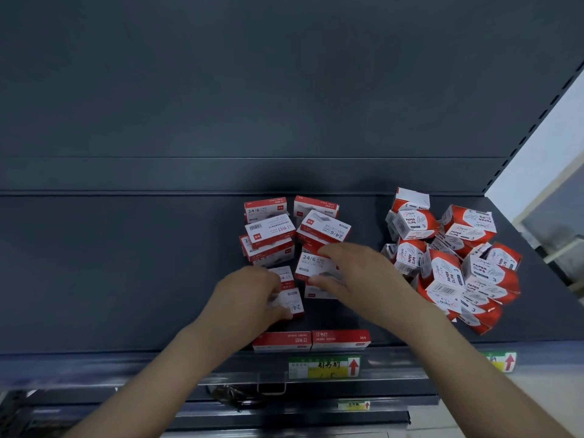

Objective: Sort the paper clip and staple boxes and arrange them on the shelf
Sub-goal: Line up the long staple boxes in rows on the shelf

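Several red-and-white staple boxes (270, 230) lie in a loose cluster at the middle of the dark shelf (110, 263). My left hand (249, 298) grips one staple box (292, 303) at the cluster's near edge. My right hand (354, 273) pinches another staple box (313, 263) marked 24/6 between thumb and fingers. Two staple boxes (311, 339) stand side by side at the shelf's front edge. A jumbled heap of paper clip boxes (448, 263), red and white, sits to the right.
A price label (324, 366) with a red arrow hangs on the shelf's front rail below the staple boxes; a second label (502, 360) is farther right. The shelf's right upright (537, 121) rises at an angle. The shelf's left half is bare metal.
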A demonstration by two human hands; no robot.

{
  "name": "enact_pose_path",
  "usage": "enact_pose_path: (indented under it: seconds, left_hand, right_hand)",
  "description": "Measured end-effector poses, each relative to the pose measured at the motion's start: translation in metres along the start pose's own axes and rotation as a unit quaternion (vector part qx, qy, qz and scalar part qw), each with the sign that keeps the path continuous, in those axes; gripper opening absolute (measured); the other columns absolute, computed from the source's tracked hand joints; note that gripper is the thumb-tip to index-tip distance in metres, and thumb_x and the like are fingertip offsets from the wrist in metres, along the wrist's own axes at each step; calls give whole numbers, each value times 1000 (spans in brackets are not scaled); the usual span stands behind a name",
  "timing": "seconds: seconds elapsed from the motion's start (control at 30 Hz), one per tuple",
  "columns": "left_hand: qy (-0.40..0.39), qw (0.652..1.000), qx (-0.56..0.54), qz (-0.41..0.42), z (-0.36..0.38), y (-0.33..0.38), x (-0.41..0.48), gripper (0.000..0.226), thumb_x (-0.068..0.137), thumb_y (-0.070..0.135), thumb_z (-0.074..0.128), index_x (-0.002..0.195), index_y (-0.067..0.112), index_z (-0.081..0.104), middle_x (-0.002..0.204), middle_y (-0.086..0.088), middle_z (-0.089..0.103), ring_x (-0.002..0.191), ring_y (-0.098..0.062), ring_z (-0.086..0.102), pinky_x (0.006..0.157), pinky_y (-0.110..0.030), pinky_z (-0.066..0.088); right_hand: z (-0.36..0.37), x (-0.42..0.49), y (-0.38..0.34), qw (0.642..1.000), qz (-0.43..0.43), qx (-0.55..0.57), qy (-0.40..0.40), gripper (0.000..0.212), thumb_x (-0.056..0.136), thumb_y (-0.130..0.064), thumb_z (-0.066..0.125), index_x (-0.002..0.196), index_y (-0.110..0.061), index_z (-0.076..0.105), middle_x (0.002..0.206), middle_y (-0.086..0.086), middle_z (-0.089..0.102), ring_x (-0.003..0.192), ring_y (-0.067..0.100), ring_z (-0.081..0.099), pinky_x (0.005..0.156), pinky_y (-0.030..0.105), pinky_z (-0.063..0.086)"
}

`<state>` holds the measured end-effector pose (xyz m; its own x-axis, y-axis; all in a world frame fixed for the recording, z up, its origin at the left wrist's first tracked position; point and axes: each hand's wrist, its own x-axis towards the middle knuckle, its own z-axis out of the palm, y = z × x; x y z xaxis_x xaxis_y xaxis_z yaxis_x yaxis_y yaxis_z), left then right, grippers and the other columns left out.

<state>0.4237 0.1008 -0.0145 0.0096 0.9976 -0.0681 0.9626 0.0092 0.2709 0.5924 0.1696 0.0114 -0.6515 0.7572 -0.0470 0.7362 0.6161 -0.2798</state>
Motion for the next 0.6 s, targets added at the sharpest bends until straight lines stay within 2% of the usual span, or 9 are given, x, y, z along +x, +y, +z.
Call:
enact_pose_path:
  seconds: [0.13,0.33,0.47,0.6]
  left_hand:
    - [-31,997,66,8,2,2,6,40,79,48,64,107,19,60,111,4,60,102,-14,54,81,-26,45]
    - [-53,996,64,29,7,-2,12,39,79,45,66,104,15,61,110,1,59,104,-14,50,82,-24,43]
    - [-57,998,15,29,7,-7,15,44,72,42,73,107,17,62,110,4,52,102,-11,44,82,-21,42]
    - [-33,998,-48,12,1,-7,13,30,71,33,76,84,25,50,89,12,49,83,-6,44,63,-16,35]
  right_hand:
    - [6,3,5,1000,1,2,-7,41,92,-37,52,129,-19,47,131,-2,54,119,16,49,98,31,43]
    - [8,2,11,995,21,93,4,53,86,-29,63,134,-22,41,135,-6,39,123,11,45,91,18,41]
    - [9,0,14,992,16,122,29,31,82,-25,69,107,-24,51,112,-11,48,104,6,52,82,15,43]
    - [6,-10,16,990,9,142,25,18,83,-30,66,97,-28,55,103,-11,65,92,4,61,82,23,52]
